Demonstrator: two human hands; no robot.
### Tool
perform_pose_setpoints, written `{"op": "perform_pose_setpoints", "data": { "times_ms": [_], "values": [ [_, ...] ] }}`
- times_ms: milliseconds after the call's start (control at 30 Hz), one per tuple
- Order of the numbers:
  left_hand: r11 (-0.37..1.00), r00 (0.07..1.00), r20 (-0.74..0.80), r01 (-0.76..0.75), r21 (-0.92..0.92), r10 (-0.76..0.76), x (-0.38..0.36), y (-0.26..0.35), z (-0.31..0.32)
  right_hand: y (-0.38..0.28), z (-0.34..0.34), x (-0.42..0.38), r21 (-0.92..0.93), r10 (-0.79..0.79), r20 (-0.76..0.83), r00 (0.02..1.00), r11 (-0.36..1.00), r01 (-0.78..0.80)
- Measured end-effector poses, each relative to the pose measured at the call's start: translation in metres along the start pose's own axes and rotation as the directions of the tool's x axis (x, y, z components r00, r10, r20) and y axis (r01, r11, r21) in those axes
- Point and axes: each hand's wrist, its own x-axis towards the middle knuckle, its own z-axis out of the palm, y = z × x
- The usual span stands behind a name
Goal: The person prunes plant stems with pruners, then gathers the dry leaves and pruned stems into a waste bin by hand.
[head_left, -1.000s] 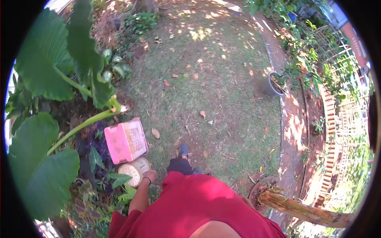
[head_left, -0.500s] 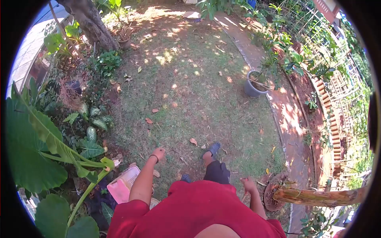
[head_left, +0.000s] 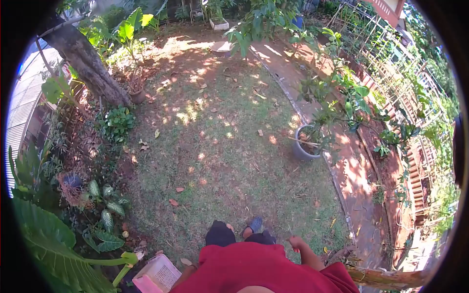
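Observation:
Low in the head view, my right hand (head_left: 294,242) hangs beside the red shirt (head_left: 244,261) over the grass; its fingers are small and what they hold, if anything, cannot be made out. My left hand is hidden behind the shirt, with only a bit of forearm showing beside a pink and white basket (head_left: 155,274). One foot in a blue clog (head_left: 254,225) is on the grass (head_left: 224,166) ahead of my body.
A grey plant pot (head_left: 306,142) stands at the right near the lawn's edging. A tree trunk (head_left: 88,66) leans at the upper left, with large leaves (head_left: 49,239) below it. At the lower right lies a thick branch (head_left: 386,277). A brick path runs along the right.
The view has tilted up, so the pot and basket sit lower in it. My left hand has dropped out of sight behind the shirt. A dark-clothed knee now shows at the left.

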Motion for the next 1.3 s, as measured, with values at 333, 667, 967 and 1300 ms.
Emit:
{"op": "perform_pose_setpoints", "data": {
  "times_ms": [333,667,967,1300],
  "values": [
    [0.992,0.997,0.059,0.062,-0.107,-0.056,0.113,-0.030,-0.207,-0.335,-0.183,0.034,-0.013,-0.265,-0.448,0.854,0.957,0.290],
    [0.744,0.879,-0.381,-0.047,-0.667,-0.287,0.248,-0.074,-0.646,-0.311,-0.101,0.100,0.247,0.054,-0.123,0.991,0.969,-0.022],
    [0.828,0.894,-0.384,-0.027,-0.559,-0.230,0.350,-0.020,-0.792,-0.334,-0.079,0.169,-0.067,-0.021,-0.057,0.998,0.998,0.017],
    [0.988,0.987,-0.150,0.025,-0.153,-0.049,0.392,0.043,-0.788,-0.554,-0.366,0.305,0.040,-0.148,0.111,0.983,0.989,0.144]
  ]
}}
